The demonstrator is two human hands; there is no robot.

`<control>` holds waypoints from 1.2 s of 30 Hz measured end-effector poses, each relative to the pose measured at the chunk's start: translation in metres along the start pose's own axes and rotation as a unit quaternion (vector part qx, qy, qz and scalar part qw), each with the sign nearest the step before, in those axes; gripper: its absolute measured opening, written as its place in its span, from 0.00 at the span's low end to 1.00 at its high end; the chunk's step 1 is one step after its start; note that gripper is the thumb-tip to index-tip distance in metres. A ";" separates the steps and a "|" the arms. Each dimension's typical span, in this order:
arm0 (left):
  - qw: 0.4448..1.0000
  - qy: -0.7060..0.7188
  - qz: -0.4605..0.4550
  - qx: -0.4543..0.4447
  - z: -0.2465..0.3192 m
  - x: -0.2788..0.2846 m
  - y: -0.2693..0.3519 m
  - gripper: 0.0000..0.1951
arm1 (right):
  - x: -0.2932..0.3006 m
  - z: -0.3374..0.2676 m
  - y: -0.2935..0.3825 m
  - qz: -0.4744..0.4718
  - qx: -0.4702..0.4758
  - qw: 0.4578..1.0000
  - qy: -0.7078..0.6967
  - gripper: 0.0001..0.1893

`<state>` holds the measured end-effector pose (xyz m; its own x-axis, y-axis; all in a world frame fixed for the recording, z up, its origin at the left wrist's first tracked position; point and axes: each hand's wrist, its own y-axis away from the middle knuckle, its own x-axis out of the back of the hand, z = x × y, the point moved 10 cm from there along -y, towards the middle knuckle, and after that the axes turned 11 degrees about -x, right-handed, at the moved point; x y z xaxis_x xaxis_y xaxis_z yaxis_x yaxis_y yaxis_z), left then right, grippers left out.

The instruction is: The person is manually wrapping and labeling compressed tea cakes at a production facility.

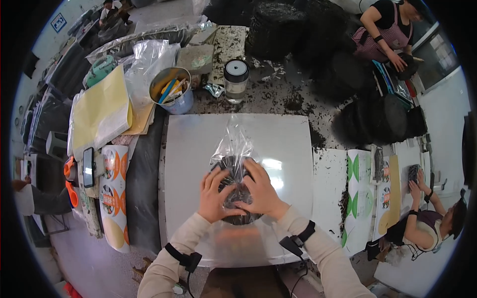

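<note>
A round black disc (243,219), probably pressed dried seaweed, lies inside a clear plastic bag (234,136) on a glossy white board (193,141). My left hand (214,195) clasps its left side, fingers curved over the top. From the right, my right hand (264,192) grips the same bagged disc, the two thumbs close together over its middle. The bag's loose end rises to a narrow point beyond my fingers. Part of the disc is hidden beneath both hands.
Behind the board stand a lidded clear jar (235,83) and a metal bucket (180,102) holding pens and small items. Black round stacks (372,117) sit at back right. Printed sheets (113,197), a phone (88,167) and orange-handled scissors (72,193) lie left. Co-workers (425,227) are at right.
</note>
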<state>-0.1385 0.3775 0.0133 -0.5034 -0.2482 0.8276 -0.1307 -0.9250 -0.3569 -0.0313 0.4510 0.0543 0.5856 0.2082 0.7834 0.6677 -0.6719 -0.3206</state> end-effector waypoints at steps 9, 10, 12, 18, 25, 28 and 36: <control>0.998 0.005 -0.038 0.057 -0.015 -0.004 -0.009 0.43 | 0.002 -0.010 -0.011 -0.003 -0.008 0.999 0.037 0.22; 0.998 -0.057 0.023 -0.014 0.004 0.021 -0.019 0.40 | -0.005 -0.007 -0.002 -0.009 -0.011 0.999 0.034 0.22; 0.998 -0.055 0.007 -0.009 -0.003 0.016 -0.022 0.33 | -0.036 0.014 0.011 -0.080 -0.010 0.981 -0.177 0.22; 0.970 0.199 -0.037 0.131 -0.036 -0.036 0.012 0.33 | -0.016 0.023 0.004 0.034 -0.059 0.992 -0.102 0.35; 0.994 0.099 0.001 -0.040 -0.010 -0.025 -0.010 0.26 | -0.077 0.027 0.032 -0.237 -0.099 0.951 -0.171 0.47; 0.993 0.118 0.006 -0.004 -0.001 -0.034 -0.002 0.17 | -0.043 0.020 0.031 0.095 -0.239 0.936 -0.238 0.37; 0.990 0.131 -0.045 0.028 0.019 -0.026 -0.014 0.34 | -0.041 0.020 0.072 0.091 -0.361 0.877 -0.302 0.23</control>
<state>-0.1072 0.3916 0.0053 -0.6971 -0.0884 0.7115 -0.1408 -0.9562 -0.2568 0.0018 0.4088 -0.0117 0.9349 0.2427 0.2588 0.1998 -0.9629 0.1812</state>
